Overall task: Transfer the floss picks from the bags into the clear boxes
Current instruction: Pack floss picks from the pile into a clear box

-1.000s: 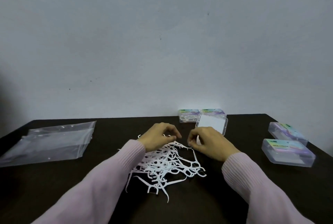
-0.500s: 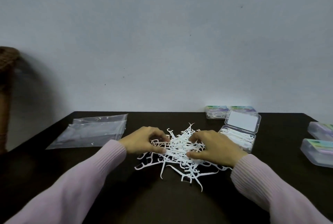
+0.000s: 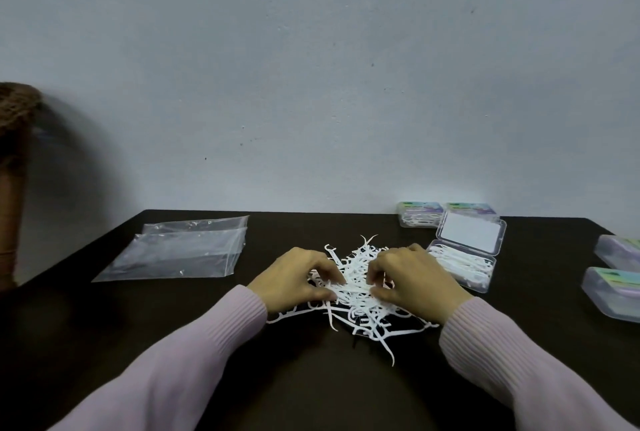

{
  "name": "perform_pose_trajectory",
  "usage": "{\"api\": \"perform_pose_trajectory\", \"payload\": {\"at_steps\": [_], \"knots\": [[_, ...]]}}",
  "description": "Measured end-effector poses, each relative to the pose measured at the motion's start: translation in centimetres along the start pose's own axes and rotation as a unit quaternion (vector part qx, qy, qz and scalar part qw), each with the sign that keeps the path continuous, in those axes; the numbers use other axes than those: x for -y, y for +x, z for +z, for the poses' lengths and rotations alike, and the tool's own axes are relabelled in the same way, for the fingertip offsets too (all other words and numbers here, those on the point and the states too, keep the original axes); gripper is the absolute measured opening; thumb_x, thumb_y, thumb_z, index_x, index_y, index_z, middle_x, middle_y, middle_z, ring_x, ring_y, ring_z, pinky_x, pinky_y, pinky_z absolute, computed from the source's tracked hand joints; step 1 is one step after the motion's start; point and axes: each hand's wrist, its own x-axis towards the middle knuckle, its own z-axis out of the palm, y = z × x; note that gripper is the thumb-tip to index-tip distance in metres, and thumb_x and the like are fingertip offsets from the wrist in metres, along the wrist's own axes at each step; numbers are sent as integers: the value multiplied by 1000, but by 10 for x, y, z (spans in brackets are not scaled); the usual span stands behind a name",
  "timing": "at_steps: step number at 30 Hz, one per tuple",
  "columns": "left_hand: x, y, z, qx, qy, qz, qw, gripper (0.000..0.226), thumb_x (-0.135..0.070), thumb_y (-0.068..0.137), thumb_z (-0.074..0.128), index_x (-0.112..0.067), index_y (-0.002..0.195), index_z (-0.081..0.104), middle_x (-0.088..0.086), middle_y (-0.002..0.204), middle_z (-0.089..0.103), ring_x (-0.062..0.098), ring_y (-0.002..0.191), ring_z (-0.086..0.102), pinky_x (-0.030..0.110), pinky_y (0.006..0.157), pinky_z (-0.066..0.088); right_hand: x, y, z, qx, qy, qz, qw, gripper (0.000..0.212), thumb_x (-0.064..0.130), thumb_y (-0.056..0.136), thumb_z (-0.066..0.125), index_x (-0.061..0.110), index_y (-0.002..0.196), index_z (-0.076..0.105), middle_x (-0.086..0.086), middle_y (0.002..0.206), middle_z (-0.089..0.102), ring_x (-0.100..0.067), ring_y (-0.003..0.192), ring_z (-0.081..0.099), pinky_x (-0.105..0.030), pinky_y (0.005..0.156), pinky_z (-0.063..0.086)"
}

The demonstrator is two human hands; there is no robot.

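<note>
While both hands [image 3: 353, 283] grip floss picks [image 3: 358, 295], table [image 3: 311, 378] front bare, open box [image 3: 462, 266] right

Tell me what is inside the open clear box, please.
The open clear box holds white floss picks lying in its base; its lid stands raised behind. Its bottom is covered by the picks.

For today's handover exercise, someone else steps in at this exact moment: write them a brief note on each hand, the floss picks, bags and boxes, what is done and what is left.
Left hand and right hand: both curled into the loose pile of floss picks mid-table, gathering them.
Empty bags lie flat at left.
Open box, right of the pile, is partly filled, lid up.
Closed boxes: two at the back, two at far right.
Left: move the pile into the open box and close it.
</note>
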Motion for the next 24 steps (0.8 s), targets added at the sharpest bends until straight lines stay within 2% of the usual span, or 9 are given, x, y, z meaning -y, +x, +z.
{"api": "perform_pose_trajectory", "payload": {"at_steps": [3,6,8,10,12,14,17,20,24], "knots": [[0,0,3,-22,27,13,999,19,-30,76,76,-26,94,72,-17,86,66,-3,82,58,19,85,44,-2,0,2,2,-7,-3,1000,18,35,92,52,24,104,59,10,106,61,-8,102,53,-28,93,29],[2,1,5,-46,57,22,997,15,-32,79,72,-29,94,71,-19,82,65,-10,77,54,18,103,26,-3,-1,3,-8,8,4,1000,15,36,92,52,25,100,59,12,99,64,-7,94,57,-28,92,27],[2,0,5,-55,65,21,996,16,-32,81,71,-30,96,71,-19,83,65,-12,76,52,17,106,18,-4,-1,2,-15,32,10,999,14,35,91,55,26,100,60,13,96,65,-5,91,58,-26,92,29],[1,0,6,-59,61,17,996,18,-31,82,70,-31,99,68,-21,82,64,-13,79,52,15,106,15,-6,0,3,-18,84,25,996,14,33,88,61,26,100,64,12,93,67,-5,88,59,-25,90,39],[1,-1,7,-66,33,11,997,19,-32,82,70,-31,101,66,-21,84,66,-11,87,54,17,105,18,-9,0,3,-13,144,46,988,12,29,85,65,25,95,67,10,88,68,-4,83,61,-25,82,47],[0,-1,8,-78,9,10,997,20,-35,82,69,-30,102,67,-21,87,66,-7,91,55,21,101,28,-12,-1,3,-5,192,62,979,5,26,83,69,27,87,67,10,83,68,-3,78,61,-25,77,50],[1,-2,10,-69,6,9,998,22,-42,83,66,-34,104,67,-22,93,62,-3,94,53,26,94,37,-16,-1,1,-17,257,81,963,8,20,82,70,26,80,64,8,78,68,-1,72,61,-15,68,48],[1,0,12,-50,30,3,998,27,-48,82,65,-37,107,66,-22,93,58,-2,93,51,26,93,37,-18,0,-2,-41,301,103,947,4,17,82,70,18,82,66,5,77,67,2,66,58,-5,61,41],[1,3,14,-64,43,7,997,21,-47,81,66,-36,99,68,-22,96,53,-5,95,46,26,98,31,-20,0,-2,-56,340,123,931,4,15,82,69,13,85,67,7,74,65,1,62,58,-5,61,43]]}}
